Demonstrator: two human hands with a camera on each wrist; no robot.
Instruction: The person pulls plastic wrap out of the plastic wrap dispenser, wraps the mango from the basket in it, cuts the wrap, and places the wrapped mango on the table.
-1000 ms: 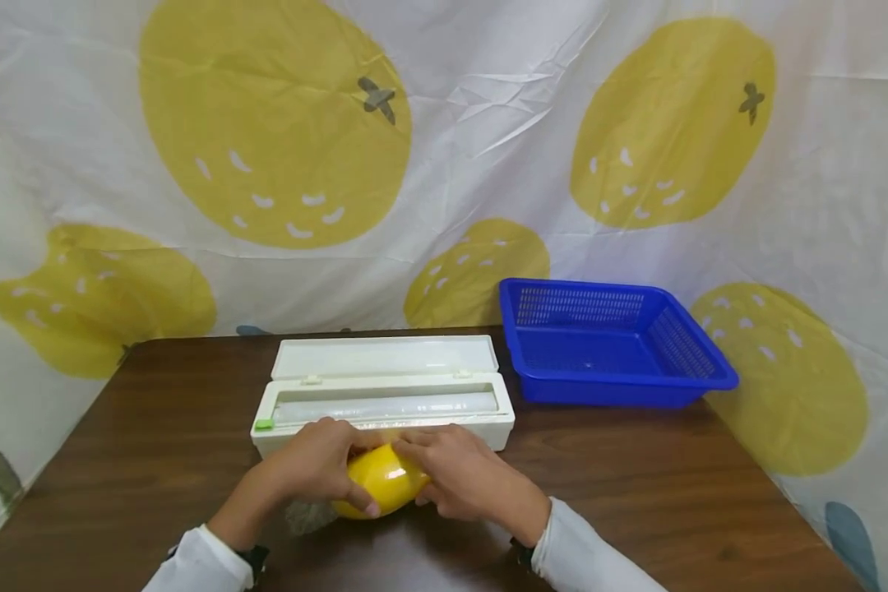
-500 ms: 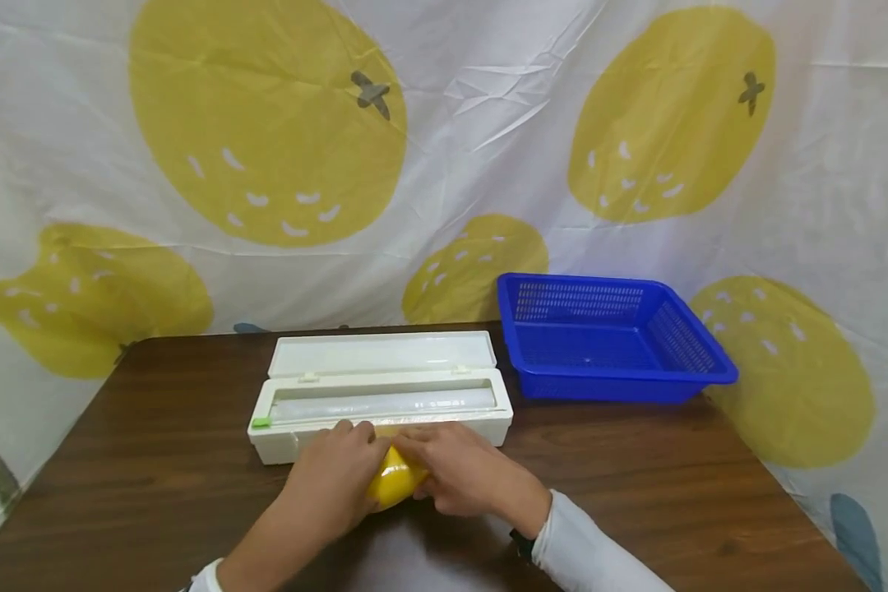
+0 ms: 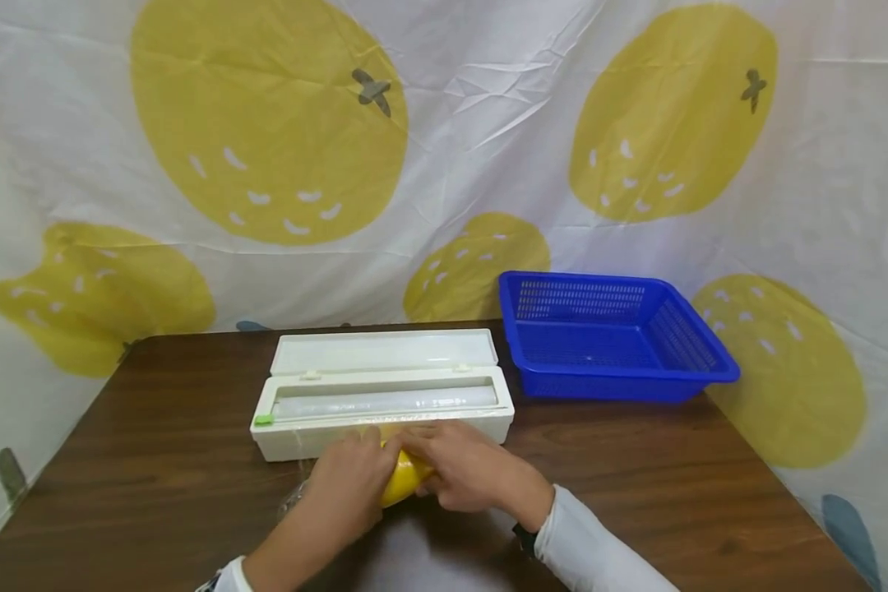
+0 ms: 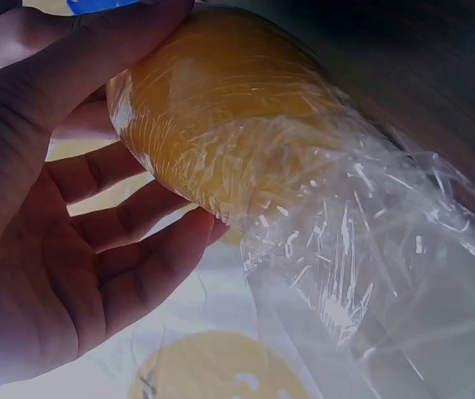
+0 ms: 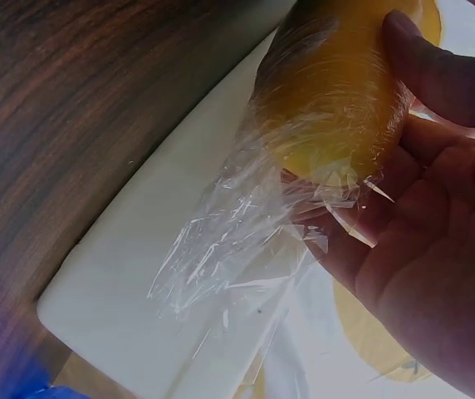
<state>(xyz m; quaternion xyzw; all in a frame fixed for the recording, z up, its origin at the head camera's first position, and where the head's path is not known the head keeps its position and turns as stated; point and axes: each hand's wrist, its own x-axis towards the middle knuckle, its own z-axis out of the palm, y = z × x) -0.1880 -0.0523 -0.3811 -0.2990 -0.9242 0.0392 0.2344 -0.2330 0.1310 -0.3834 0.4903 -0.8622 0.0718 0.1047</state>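
Observation:
Both hands hold a smooth, oval yellow fruit (image 3: 403, 479) close in front of the white cling film box. My left hand (image 3: 348, 477) grips its left end, and the back of that hand hides much of it in the head view. My right hand (image 3: 469, 469) grips the right end, with the thumb laid on the skin in the right wrist view. Clear cling film (image 4: 337, 258) is wrapped tight round the fruit. Loose, crinkled film trails off both ends, as the right wrist view shows with more film (image 5: 237, 224) there.
The cling film box (image 3: 277, 446) stands with its lid (image 3: 385, 351) tipped back, a film roll (image 3: 385, 403) inside and a green slider (image 3: 264, 420) at its left front. A blue basket (image 3: 629, 388) stands at the back right of the brown table (image 3: 155, 460).
My left hand has rolled over and shifted right, so its back faces up and covers more of the fruit. The right hand stays nearly in place on its end.

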